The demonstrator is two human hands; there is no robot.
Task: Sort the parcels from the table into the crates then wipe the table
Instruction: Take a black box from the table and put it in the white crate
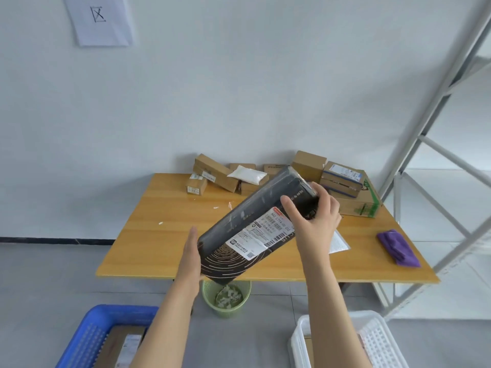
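Note:
I hold a long black parcel (247,221) with a white shipping label tilted above the front of the wooden table (159,248). My right hand (316,221) grips its upper end, thumb on the label side, fingers curled round the far side. My left hand (192,257) presses flat against its lower left end with straight fingers. Several brown cardboard parcels (215,172) and a white pouch (248,174) lie along the table's back edge. A blue crate (103,322) stands on the floor at lower left and a white crate (377,338) at lower right, each holding a parcel.
A purple cloth (398,247) lies near the table's right edge, and a sheet of paper (338,243) shows behind my right arm. A green wastebasket (225,297) stands under the table's front edge. A grey metal shelf frame (435,144) rises at the right.

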